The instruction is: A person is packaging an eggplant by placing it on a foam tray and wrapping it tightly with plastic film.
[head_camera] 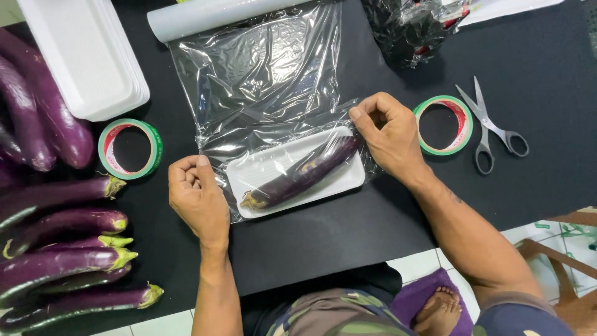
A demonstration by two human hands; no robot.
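The left hand (198, 198) is resting on the black surface (336, 230) at the left end of a white foam tray (261, 171), its fingers curled in and pinching the edge of the clear plastic wrap (261, 74) just beside the tray's corner. The right hand (388, 134) is sitting at the tray's right end, thumb and fingers closing together on the wrap there and holding it pulled over the tray. A single purple eggplant (305, 173) is lying on the tray on a slant, its green stem end pointing toward the lower left, and the film is lying over it. The wrap is running from the tray up the surface to its roll (211, 15), which is lying across the top edge of the view.

A roll of green-and-red tape (130, 149) is lying just left of the left hand, and a second such roll (443, 125) is lying just right of the right hand. A pair of scissors (491, 127) is lying beside that second roll, blades pointing away from the person. A stack of empty white foam trays (87, 56) is sitting at the upper left, and a pile of purple eggplants (56, 249) is filling the left edge. A crumpled bundle of plastic (413, 28) is sitting at the top right
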